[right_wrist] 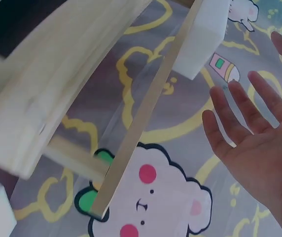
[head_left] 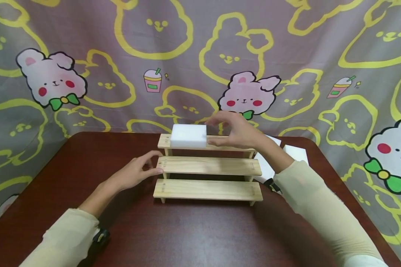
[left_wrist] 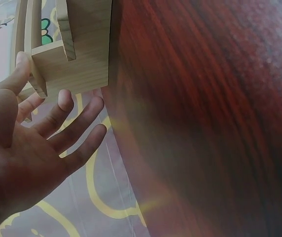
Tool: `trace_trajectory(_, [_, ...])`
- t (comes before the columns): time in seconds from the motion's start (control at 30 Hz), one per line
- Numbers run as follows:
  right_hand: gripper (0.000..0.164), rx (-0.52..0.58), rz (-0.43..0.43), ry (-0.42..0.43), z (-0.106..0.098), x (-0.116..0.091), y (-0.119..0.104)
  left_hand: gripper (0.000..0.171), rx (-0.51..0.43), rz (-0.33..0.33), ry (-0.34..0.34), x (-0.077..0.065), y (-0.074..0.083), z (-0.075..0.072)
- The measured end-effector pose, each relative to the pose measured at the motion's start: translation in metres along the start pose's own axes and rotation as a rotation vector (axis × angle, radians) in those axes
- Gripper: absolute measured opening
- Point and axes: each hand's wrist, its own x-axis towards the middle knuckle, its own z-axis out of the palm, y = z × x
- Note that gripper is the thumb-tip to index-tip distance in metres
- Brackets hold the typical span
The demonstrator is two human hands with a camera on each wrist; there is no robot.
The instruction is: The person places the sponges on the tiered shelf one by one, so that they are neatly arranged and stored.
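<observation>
A three-step wooden display stand point(head_left: 208, 165) stands on the dark red table. My left hand point(head_left: 138, 170) is at the left end of its middle step. In the left wrist view the thumb and index finger pinch that step's end, while the other fingers point(left_wrist: 82, 126) spread loosely. On the left part of the top step lies a white foam block point(head_left: 188, 135). Just to the right of the block my right hand point(head_left: 235, 129) hovers over the top step, its fingers apart and holding nothing. The right wrist view shows the same block point(right_wrist: 200, 42) beyond the spread fingertips.
More white foam pieces point(head_left: 295, 152) lie on the table behind the right forearm, partly hidden by it. A grey curtain point(head_left: 120, 33) with yellow outlines and cartoon bunnies hangs behind the table point(head_left: 200, 230). Each wrist wears a dark strap device point(head_left: 101, 236).
</observation>
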Motion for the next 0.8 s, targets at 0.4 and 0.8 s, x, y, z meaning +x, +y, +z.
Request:
trace_trajectory(0.4, [0.046,-0.046,0.020,0.029,-0.017,-0.036,0.012,0.052,0.001,-0.005,-0.011,0.000,0.001,-0.001])
trace_trajectory(0.8, [0.043,-0.039,0.125,0.084,-0.032,-0.067,0.024,0.052,-0.011,-0.008,-0.018,-0.001,0.001,0.000])
